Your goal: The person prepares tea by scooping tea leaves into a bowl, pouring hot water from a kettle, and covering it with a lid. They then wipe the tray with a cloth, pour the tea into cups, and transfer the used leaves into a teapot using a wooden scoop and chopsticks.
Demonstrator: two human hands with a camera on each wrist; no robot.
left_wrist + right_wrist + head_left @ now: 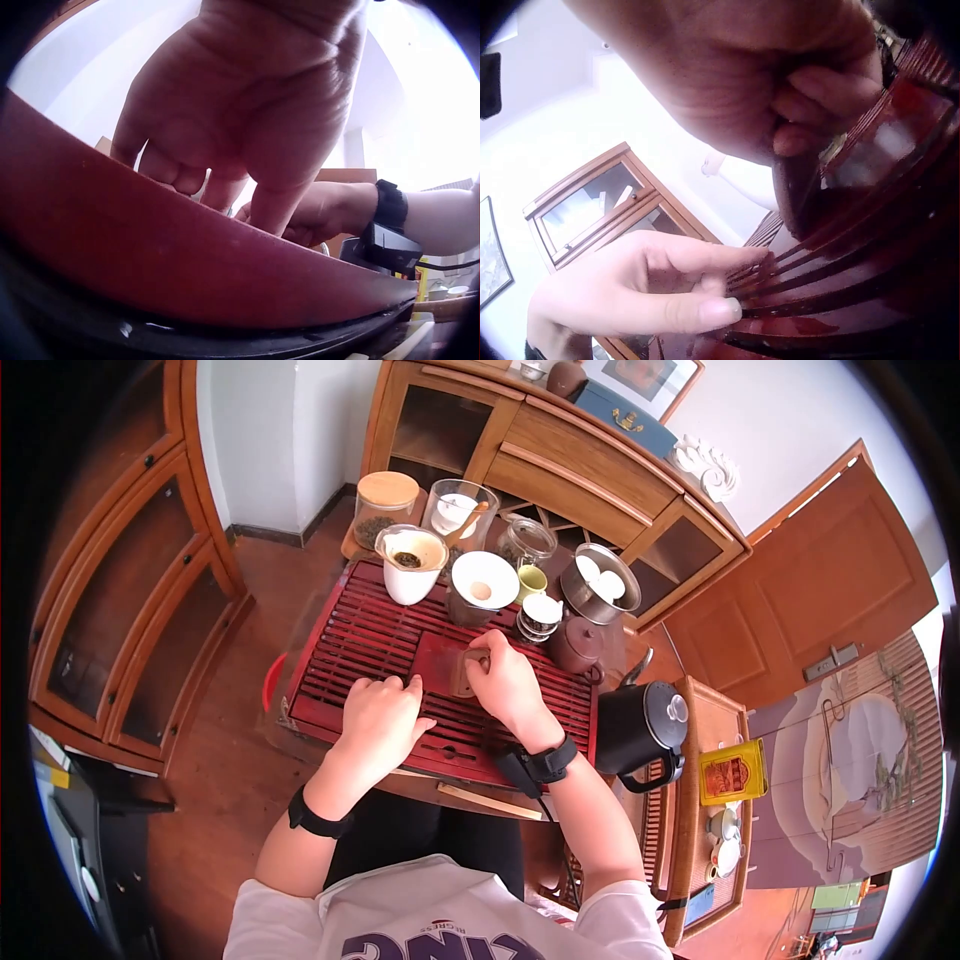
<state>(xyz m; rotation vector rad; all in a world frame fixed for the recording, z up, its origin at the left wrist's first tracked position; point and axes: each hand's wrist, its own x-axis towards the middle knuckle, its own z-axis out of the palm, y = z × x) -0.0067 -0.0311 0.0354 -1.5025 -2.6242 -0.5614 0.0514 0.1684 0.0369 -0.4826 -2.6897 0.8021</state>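
In the head view the right hand (pixel 508 682) curls its fingers round a small brown piece (pixel 463 673) on the flat middle panel of the red slatted tray (pixel 340 630). The right wrist view shows the curled fingers (pixel 810 112) gripping this brown piece (pixel 793 191), its lower edge at the tray surface. To the left, the left hand (pixel 383 722) rests on the slats with fingers loosely bent and nothing held; in the left wrist view this hand (pixel 232 112) reaches over the tray's red side (pixel 187 255).
Along the tray's far side stand a white cup with a strainer (pixel 408 575), a white bowl (pixel 484 585), a small lidded stack (pixel 540 615) and a brown teapot (pixel 577 644). A black kettle (pixel 640 725) stands right. Behind are jars (pixel 385 510) and a metal bowl (pixel 600 585).
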